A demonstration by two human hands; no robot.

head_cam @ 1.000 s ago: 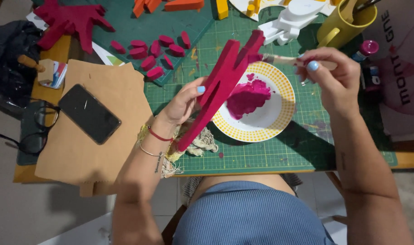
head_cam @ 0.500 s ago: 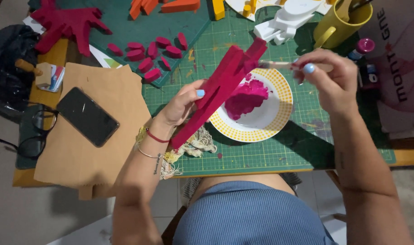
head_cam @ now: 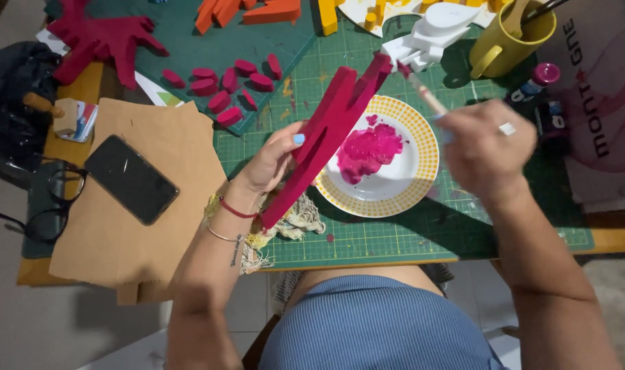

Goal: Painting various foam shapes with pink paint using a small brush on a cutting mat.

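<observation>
Green mat (head_cam: 394, 240), brush (head_cam: 422, 92) on pink cutout (head_cam: 326, 137)

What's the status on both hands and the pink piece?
Left hand grips pink piece, tilted over plate. Right hand holds brush at its top end. Nothing between.

Your left hand (head_cam: 271, 161) holds the magenta foam piece (head_cam: 326, 133) tilted over the plate (head_cam: 401, 195); your right hand (head_cam: 487, 147) touches a paintbrush (head_cam: 422, 90) to its tip.

Right hand (head_cam: 487, 147) now blurred, shifted lower and nearer plate's (head_cam: 422, 185) right rim than before. Brush (head_cam: 422, 92) swings from near level to steep diagonal, tip now at top end of magenta piece (head_cam: 326, 137). Piece itself sits slightly lower across plate; left hand (head_cam: 274, 161) grip unchanged.
</observation>
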